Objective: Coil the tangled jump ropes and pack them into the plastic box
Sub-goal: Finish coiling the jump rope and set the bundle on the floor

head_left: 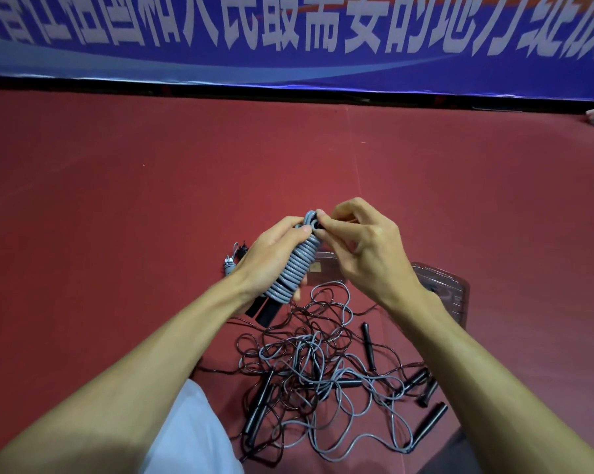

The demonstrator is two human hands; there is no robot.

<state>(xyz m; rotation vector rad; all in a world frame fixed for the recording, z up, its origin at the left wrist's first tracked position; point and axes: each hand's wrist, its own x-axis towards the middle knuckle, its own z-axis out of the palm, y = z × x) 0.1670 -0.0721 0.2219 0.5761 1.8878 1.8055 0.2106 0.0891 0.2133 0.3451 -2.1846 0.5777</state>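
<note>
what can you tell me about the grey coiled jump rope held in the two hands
The grey coiled jump rope is a smooth, plastic-looking cord wound in many tight turns around its two black handles, whose ends stick out at the bottom. It is held tilted above the red floor, with its top end away from the camera. The left hand grips it round the middle. The right hand pinches the last loop of cord at the top.
</note>
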